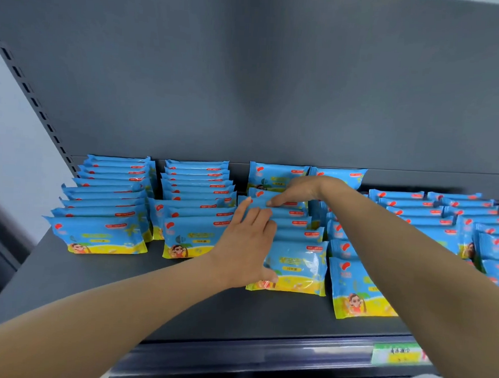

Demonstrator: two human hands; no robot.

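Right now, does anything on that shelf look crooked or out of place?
Yes: the front packet right of the row that the left hand rests on sits twisted and further forward than the other fronts. Nothing looks spilled or torn.

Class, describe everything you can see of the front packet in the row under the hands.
The front packet is glossy blue film with a yellow lower band and small printed label. It stands tilted back against its row on the grey shelf. The left hand rests its thumb on its lower left.
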